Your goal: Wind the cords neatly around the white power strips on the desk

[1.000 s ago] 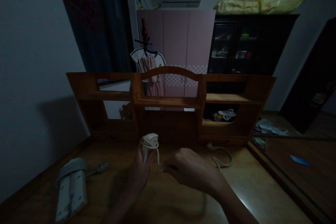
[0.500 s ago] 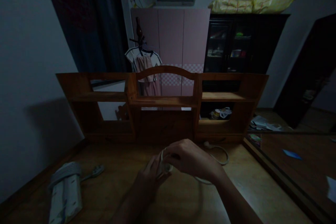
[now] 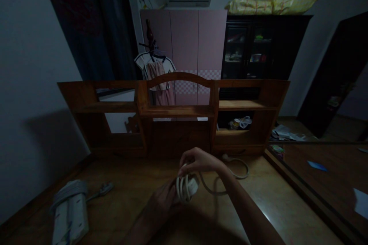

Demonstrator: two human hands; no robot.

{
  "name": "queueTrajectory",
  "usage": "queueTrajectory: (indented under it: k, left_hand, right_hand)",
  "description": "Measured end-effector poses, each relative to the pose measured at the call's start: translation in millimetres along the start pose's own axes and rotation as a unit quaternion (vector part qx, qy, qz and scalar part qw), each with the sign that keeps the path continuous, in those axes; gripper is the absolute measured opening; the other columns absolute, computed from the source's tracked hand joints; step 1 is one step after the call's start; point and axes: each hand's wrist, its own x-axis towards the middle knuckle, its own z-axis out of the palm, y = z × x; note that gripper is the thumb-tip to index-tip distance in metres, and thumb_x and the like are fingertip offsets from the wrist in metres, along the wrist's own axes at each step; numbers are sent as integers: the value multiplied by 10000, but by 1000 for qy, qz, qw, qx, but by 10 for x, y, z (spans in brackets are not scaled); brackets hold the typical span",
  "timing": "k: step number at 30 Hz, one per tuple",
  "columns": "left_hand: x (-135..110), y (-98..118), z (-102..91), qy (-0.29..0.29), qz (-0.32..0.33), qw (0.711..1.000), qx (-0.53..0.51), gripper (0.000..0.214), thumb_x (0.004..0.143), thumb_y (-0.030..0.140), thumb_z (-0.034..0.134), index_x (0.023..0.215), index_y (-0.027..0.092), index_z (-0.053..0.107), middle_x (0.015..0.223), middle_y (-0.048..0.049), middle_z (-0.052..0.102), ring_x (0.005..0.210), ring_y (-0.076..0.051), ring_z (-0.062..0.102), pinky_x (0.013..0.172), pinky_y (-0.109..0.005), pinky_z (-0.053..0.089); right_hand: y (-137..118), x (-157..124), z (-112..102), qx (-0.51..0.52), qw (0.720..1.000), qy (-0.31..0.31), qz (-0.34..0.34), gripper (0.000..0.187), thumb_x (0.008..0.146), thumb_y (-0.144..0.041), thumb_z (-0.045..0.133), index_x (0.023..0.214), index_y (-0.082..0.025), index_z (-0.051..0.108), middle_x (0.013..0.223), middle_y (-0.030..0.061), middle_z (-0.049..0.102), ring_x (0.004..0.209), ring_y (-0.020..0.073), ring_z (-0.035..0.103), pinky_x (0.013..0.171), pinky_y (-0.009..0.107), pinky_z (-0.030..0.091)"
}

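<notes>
My left hand [image 3: 163, 201] is closed around what looks like a white power strip [image 3: 194, 184], its end facing away from me and much of it hidden. Several turns of its pale cord [image 3: 186, 191] are wound around it. Just above, my right hand [image 3: 198, 160] pinches the cord between thumb and fingers. From there the loose cord curves over the desk to the right, ending at a plug [image 3: 225, 157] near the shelf. Farther left lies another white power strip [image 3: 70, 216], wrapped in its grey cord, with its plug [image 3: 106, 188] beside it.
A wooden shelf unit [image 3: 178, 111] stands along the back of the wooden desk [image 3: 129, 176]. A wall [image 3: 31, 103] borders the left side. Beyond the desk's right edge [image 3: 299, 191], a lower brown surface [image 3: 293, 160] holds papers and a blue packet [image 3: 317, 166].
My right hand has shifted slightly left and up over the power strip, drawing cord around it. The wound turns now show more clearly, and the camera view has turned slightly right.
</notes>
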Motion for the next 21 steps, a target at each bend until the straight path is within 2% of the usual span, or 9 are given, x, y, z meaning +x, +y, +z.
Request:
queueTrajectory:
  k: [6,11,16,18,19,21]
  left_hand:
    - [-70,35,30,2,-1,1000,1,616,782,484,657,1242,126,459,1090,-160,660,983,-253,660,845,-341,559]
    - [-45,52,31,-6,-70,997,-38,921,745,550,666,1448,175,205,1152,-153,646,985,-257,662,810,-335,569]
    - [-54,40,0,-16,-30,999,-25,727,873,386,566,1467,203,189,1242,-151,599,1052,-231,636,874,-327,541]
    - [-49,28,-17,-31,-46,998,-33,676,899,335,525,1469,192,191,1281,-145,574,1083,-209,621,895,-296,527]
    - [-41,20,-20,-32,-59,997,-36,658,906,309,511,1470,190,193,1294,-141,566,1095,-201,614,907,-286,520]
    - [-20,0,-10,-20,-71,997,-38,629,912,258,485,1470,198,202,1309,-129,556,1118,-190,600,931,-279,507]
  right_hand:
    - [230,37,-28,12,991,-105,83,462,692,-524,752,949,-145,693,715,-10,621,555,72,493,496,158,371]
    - [304,46,-29,24,988,-122,89,465,734,-523,722,1014,-155,676,782,2,625,586,76,504,532,166,408]
    - [334,59,-11,46,986,-154,36,382,842,-474,629,1053,-156,660,863,15,624,689,95,544,586,174,439]
    - [296,53,-35,26,989,-139,34,369,853,-457,623,1057,-151,657,861,17,628,720,107,563,619,186,451]
    - [248,42,-53,3,993,-111,32,357,858,-446,622,1053,-150,656,866,22,632,746,116,576,645,196,458]
    - [64,-8,-84,-65,998,2,19,322,863,-412,629,1050,-151,650,917,40,636,821,141,593,712,225,469]
